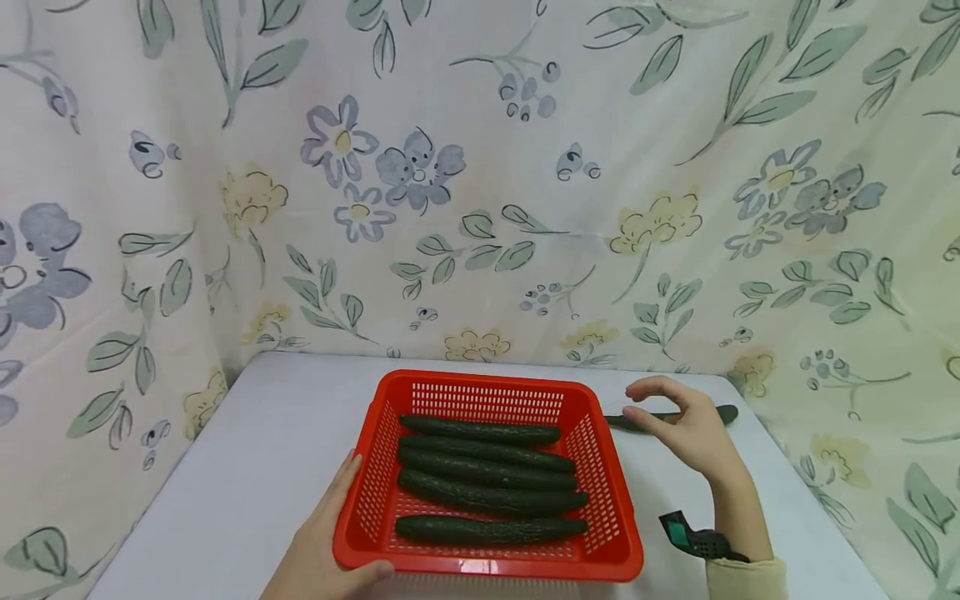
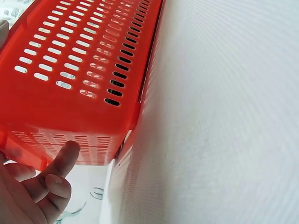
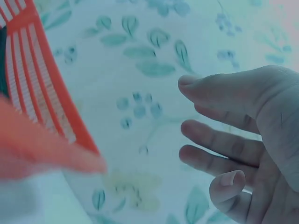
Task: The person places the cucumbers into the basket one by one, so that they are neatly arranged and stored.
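Note:
A red plastic basket (image 1: 489, 568) with slotted walls sits on the table, with several long dark green cucumbers (image 1: 487, 473) lying side by side in it. My left hand (image 1: 324, 533) grips its near left corner, thumb at the front rim and fingers along the left side. In the left wrist view, fingers of that hand (image 2: 42, 186) bend beside the basket's wall (image 2: 60, 105). Right of the basket, one more cucumber (image 1: 729, 413) lies on the table, partly hidden behind my right hand (image 1: 686, 425). That right hand (image 3: 252, 135) holds nothing, its thumb and fingers apart and loosely bent.
The white table (image 1: 262, 442) extends on both sides of the basket. Floral cloth (image 1: 480, 275) hangs behind it and along both sides. A dark band with a green-faced device (image 1: 697, 537) is on my right wrist.

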`<act>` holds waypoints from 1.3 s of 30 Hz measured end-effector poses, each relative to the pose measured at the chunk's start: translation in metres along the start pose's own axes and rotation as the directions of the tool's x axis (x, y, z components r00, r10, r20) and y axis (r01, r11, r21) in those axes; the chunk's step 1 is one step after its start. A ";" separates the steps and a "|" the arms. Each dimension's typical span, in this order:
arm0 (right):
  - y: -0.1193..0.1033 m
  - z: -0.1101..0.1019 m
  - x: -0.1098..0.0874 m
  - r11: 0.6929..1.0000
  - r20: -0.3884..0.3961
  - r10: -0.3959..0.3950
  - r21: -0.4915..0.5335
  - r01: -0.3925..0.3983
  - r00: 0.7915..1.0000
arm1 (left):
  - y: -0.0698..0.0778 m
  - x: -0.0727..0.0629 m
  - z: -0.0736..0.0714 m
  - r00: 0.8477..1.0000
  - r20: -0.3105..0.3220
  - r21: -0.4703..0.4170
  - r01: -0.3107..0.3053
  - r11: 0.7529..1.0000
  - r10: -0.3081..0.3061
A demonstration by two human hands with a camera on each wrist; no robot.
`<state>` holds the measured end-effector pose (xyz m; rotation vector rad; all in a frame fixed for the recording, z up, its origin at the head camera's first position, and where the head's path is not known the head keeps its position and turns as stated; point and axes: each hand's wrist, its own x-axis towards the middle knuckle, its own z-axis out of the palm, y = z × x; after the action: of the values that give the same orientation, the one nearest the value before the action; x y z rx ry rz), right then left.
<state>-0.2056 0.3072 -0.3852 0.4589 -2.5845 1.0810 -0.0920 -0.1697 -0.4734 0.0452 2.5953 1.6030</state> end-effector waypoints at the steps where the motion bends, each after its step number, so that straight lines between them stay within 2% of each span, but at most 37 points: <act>1: 0.005 -0.002 0.000 1.000 -0.010 0.008 -0.016 -0.008 1.000 | 0.000 0.000 0.000 1.000 0.001 -0.001 0.001 1.000 -0.001; 8: 0.040 -0.011 -0.003 0.995 -0.072 0.063 -0.070 -0.068 0.995 | 0.001 -0.001 -0.001 1.000 0.007 0.001 0.001 1.000 -0.001; 14: 0.058 -0.016 -0.008 0.991 -0.096 0.111 -0.061 -0.117 0.989 | 0.001 0.002 -0.001 1.000 0.007 0.000 0.008 1.000 -0.008; 21: 0.079 -0.016 -0.013 0.988 -0.113 0.125 -0.077 -0.135 0.986 | -0.001 0.003 0.001 1.000 0.011 0.009 0.015 1.000 -0.015; 31: 0.109 -0.008 -0.019 0.976 -0.097 0.215 0.055 -0.211 0.972 | 0.000 0.000 0.000 1.000 0.009 0.006 0.013 1.000 -0.013; 39: 0.125 -0.001 -0.023 0.941 -0.123 0.318 0.165 -0.297 0.940 | 0.001 -0.001 0.000 1.000 0.009 -0.006 0.000 1.000 0.000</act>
<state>-0.2343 0.3953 -0.4721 -0.0028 -2.5087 1.3552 -0.0908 -0.1693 -0.4728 0.0524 2.5835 1.6075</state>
